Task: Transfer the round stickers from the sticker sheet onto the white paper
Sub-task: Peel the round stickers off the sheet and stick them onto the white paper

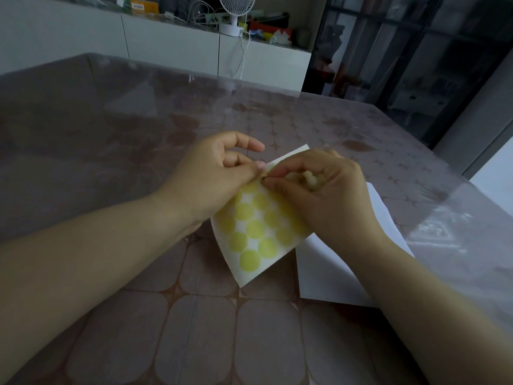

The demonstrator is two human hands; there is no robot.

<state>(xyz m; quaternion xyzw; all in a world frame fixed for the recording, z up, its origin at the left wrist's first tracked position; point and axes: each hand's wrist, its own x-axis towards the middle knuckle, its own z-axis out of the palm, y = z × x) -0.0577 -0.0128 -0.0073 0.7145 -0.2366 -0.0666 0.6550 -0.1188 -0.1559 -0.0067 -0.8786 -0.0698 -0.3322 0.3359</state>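
A white sticker sheet with several round yellow stickers is held tilted above the table, in the middle of the view. My left hand pinches its upper left edge between thumb and forefinger. My right hand has its fingers curled over the sheet's upper part, thumb and forefinger pinching at a sticker near the left hand's thumb. The sticker under those fingertips is mostly hidden. The white paper lies flat on the table to the right, partly under my right forearm.
The table has a patterned brown cloth under a clear plastic cover. Behind it runs a white cabinet with a small white fan, cables and clutter on top. A dark glass door stands at the back right.
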